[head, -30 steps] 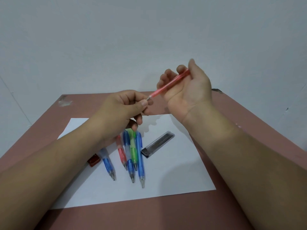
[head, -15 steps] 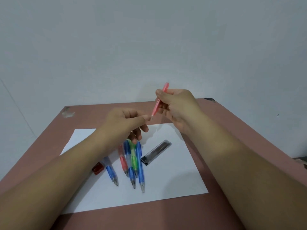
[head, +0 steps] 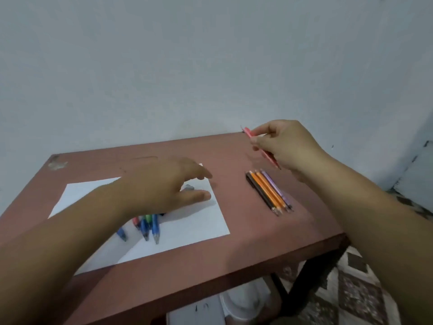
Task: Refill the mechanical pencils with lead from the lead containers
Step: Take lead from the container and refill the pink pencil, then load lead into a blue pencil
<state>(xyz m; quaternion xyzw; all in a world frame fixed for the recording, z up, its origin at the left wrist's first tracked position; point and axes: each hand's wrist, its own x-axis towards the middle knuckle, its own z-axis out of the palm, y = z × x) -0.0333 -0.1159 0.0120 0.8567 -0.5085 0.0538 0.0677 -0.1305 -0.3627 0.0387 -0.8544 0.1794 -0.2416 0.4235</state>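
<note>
While the right hand (head: 288,146) pinches a pink mechanical pencil (head: 262,148) between curled fingertips above the table's (head: 257,245) far edge at about one o'clock, the left hand (head: 161,186) hovers with fingers loosely spread, gripping nothing, over white paper (head: 199,228) at ten o'clock. Beneath its wrist lie blue, green and red pencils (head: 150,227), tips toward six o'clock. Four more pencils (head: 269,192), brown, orange and purple, sit side by side on bare tabletop at three o'clock of the sheet.
</note>
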